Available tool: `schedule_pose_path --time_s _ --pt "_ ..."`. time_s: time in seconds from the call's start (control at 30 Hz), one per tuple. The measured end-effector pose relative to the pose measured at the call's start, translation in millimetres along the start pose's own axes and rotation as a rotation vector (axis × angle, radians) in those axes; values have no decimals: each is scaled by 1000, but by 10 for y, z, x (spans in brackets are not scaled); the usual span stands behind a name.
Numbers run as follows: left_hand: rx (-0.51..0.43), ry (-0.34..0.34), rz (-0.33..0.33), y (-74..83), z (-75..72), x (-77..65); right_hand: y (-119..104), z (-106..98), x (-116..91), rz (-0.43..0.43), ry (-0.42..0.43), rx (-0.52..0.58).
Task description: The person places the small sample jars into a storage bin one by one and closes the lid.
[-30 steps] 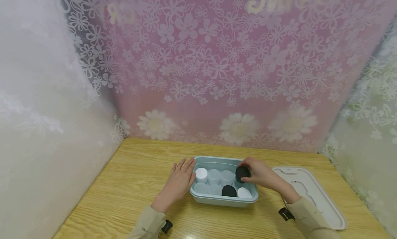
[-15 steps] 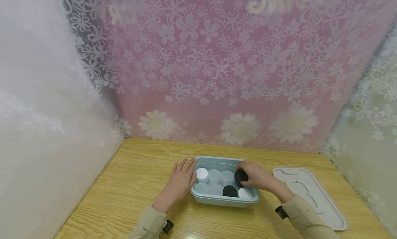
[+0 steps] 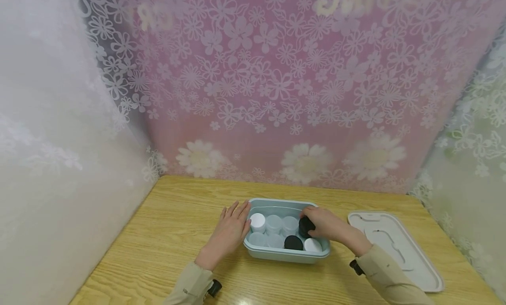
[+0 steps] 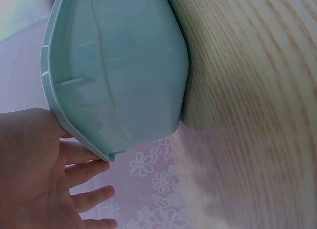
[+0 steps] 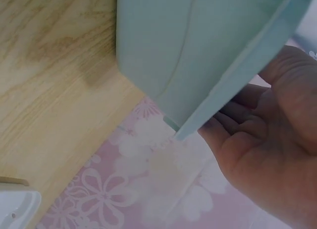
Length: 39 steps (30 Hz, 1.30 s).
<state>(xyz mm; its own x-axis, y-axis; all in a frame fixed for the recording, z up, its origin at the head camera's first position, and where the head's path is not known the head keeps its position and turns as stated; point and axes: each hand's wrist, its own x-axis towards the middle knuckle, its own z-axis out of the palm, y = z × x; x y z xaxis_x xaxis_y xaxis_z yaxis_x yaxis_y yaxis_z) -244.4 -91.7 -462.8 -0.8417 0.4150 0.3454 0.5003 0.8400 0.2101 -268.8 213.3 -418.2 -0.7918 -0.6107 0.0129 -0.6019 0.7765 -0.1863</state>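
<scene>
A pale blue plastic box (image 3: 276,255) stands on the wooden table, with two rows of round lidded jars inside. My right hand (image 3: 326,223) reaches over the right rim and grips a black-lidded jar (image 3: 306,227) in the back right corner. Its fingertips are hidden behind the box wall in the right wrist view. Straight-fingered, my left hand (image 3: 229,230) rests against the box's left rim (image 4: 54,98). Among the other jars are a white-lidded one (image 3: 258,221) at back left, a black-lidded one (image 3: 294,242) and a white-lidded one (image 3: 312,245) in front, and several translucent ones (image 3: 273,223).
A flat white lid (image 3: 399,248) lies on the table to the right of the box, partly under the right forearm. The wooden table (image 3: 189,199) meets a floral curtain (image 3: 253,98) at the back, with pale sheeting on both sides.
My right hand has lowered the black-lidded jar slightly and shifted it a little left in the back right corner of the box. The left hand has stayed at the rim.
</scene>
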Motion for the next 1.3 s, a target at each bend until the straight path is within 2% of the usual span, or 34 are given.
schedule_pose_path --time_s 0.2,0.33,0.6,0.77,0.9,1.1,1.2,1.3 --pt "-2 1 1 7 -21 -9 4 -39 0 -13 -23 34" --pt "-6 2 3 10 -29 -15 18 -72 -28 -8 8 81" --pt "-52 -18 0 15 -56 -8 129 -119 -221 11 188 241" --pt "-98 -9 10 4 -100 15 191 -91 -365 57 362 323" --pt "-146 16 21 26 -134 50 265 -68 -501 93 476 340" --pt "-275 89 50 160 -172 104 414 -42 -757 167 529 385" --pt "-338 120 53 283 -181 142 497 -31 -891 180 549 441" --pt "-406 115 55 439 -194 197 577 -34 -1019 195 568 505"
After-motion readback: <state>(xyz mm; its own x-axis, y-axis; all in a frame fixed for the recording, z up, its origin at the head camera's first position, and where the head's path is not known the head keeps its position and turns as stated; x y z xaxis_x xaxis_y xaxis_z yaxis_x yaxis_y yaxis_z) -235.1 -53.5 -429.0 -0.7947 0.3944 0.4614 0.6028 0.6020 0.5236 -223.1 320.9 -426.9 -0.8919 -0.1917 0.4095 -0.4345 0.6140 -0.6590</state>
